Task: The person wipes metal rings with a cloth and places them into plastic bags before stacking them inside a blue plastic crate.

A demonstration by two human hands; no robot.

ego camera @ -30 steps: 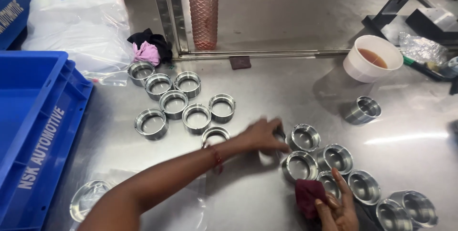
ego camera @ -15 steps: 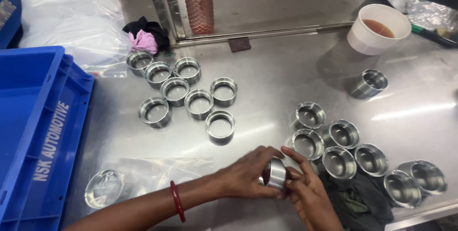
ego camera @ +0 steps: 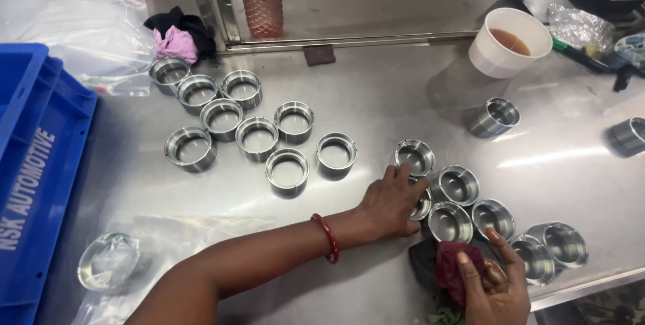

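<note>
On the steel tabletop [ego camera: 376, 97], left hand [ego camera: 393, 201] lies fingers closed over a metal ring [ego camera: 422, 204] at the near cluster of cups [ego camera: 459, 185]; right hand [ego camera: 494, 285] grips a dark red cloth [ego camera: 451, 268] at the front edge. Farther left, a group of open rings [ego camera: 257, 138] stands apart; blue crate [ego camera: 30, 164] far left, white cup [ego camera: 508, 41] and a lone cup [ego camera: 495, 116] beyond, plastic bag [ego camera: 107, 261] near the forearm.

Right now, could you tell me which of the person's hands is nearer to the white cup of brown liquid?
Left. The left hand rests on a metal ring below-left of the white cup; the right hand, holding a dark red cloth, sits lower still.
</note>
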